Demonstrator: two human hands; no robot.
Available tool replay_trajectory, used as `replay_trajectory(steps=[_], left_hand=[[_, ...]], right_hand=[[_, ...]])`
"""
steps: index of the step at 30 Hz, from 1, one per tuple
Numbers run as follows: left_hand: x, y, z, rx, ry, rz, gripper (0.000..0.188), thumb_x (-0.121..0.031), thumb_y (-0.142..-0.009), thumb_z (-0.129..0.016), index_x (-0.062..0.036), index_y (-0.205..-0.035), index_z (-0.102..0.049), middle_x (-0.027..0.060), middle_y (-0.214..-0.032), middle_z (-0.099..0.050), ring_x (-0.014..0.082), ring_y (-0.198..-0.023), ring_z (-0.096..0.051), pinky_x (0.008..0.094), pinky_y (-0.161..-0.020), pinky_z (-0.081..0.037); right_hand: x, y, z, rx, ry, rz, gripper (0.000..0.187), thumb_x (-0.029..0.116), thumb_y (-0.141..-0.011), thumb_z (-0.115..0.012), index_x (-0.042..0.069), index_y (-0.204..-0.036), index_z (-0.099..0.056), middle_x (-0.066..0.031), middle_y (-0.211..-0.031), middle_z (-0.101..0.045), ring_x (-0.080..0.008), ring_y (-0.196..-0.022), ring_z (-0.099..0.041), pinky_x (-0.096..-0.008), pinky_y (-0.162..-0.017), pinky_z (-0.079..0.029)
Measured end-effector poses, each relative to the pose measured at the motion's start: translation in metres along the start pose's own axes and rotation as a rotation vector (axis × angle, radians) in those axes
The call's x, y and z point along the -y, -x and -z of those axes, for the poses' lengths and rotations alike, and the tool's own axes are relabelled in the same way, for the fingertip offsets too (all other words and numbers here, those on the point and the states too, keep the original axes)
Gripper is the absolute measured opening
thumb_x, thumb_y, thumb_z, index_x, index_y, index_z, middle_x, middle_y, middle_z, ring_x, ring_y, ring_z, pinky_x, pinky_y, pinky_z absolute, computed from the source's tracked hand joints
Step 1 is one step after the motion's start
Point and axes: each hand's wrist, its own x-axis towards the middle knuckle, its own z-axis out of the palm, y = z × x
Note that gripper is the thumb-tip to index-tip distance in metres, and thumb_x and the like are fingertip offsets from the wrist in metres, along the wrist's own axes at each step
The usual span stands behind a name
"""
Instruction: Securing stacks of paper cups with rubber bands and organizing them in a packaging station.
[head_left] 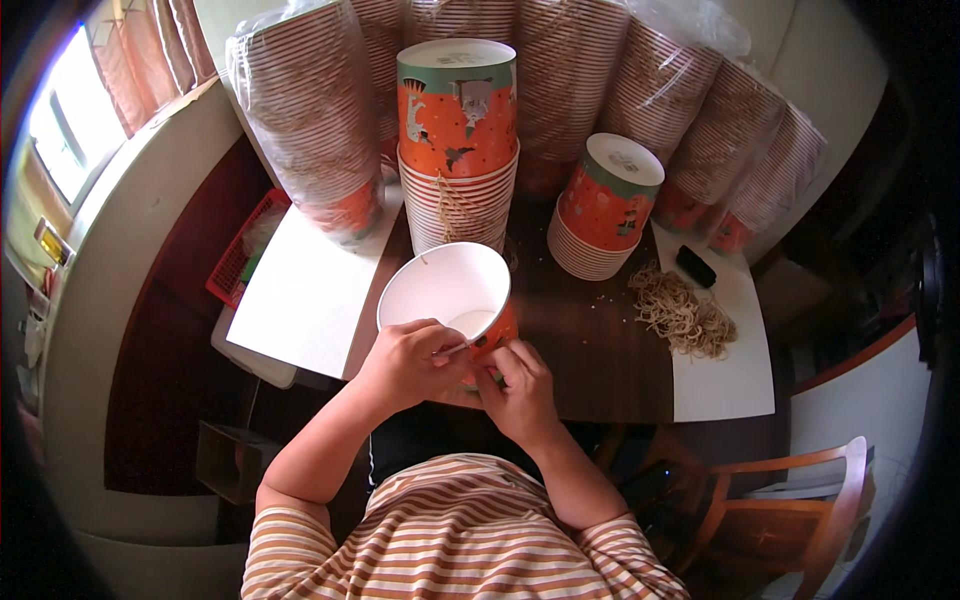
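Note:
A white-lined paper bucket (440, 280) with an orange printed outside tilts toward me at the table's near edge, its mouth up. My left hand (412, 365) is closed at its near rim, thumb and forefinger pinched together there. Against the bucket's outer right side, my right hand (518, 390) has its fingers pinched; what lies between them is too small to make out. A short bit of cord shows at the bucket's far rim. Right of the hands lies a tangled heap of beige cords (684, 312).
Behind the bucket stands a tall upside-down stack of orange buckets (458, 120), with a shorter stack (606, 205) to its right. Several plastic-wrapped stacks (305, 120) line the back. A black object (696, 267) lies by the cords. A wooden chair (770, 515) stands at lower right.

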Motion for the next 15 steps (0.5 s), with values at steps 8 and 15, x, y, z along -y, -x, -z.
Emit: replay_trajectory(steps=[8, 15], left_hand=[[0.008, 0.003, -0.004, -0.045, -0.031, -0.098, 0.010, -0.008, -0.069, -0.070, -0.0039, -0.076, -0.064, 0.0064, -0.061, -0.058, 0.0228, -0.054, -0.060, 0.0324, -0.050, -0.050], [0.011, 0.007, -0.007, -0.078, -0.049, -0.115, 0.011, -0.007, -0.067, -0.071, -0.0036, -0.074, -0.064, 0.0068, -0.061, -0.059, 0.0233, -0.055, -0.060, 0.0324, -0.049, -0.049]], right_hand=[[-0.003, 0.002, 0.001, 0.082, 0.001, 0.016, 0.008, 0.001, -0.072, -0.066, 0.004, -0.076, -0.059, -0.0095, -0.076, -0.058, -0.0296, -0.072, -0.056, -0.0376, -0.061, -0.046], [-0.002, 0.003, 0.002, 0.108, -0.016, 0.033, 0.009, 0.002, -0.072, -0.066, 0.004, -0.078, -0.060, -0.0098, -0.078, -0.059, -0.0302, -0.073, -0.057, -0.0382, -0.065, -0.047]])
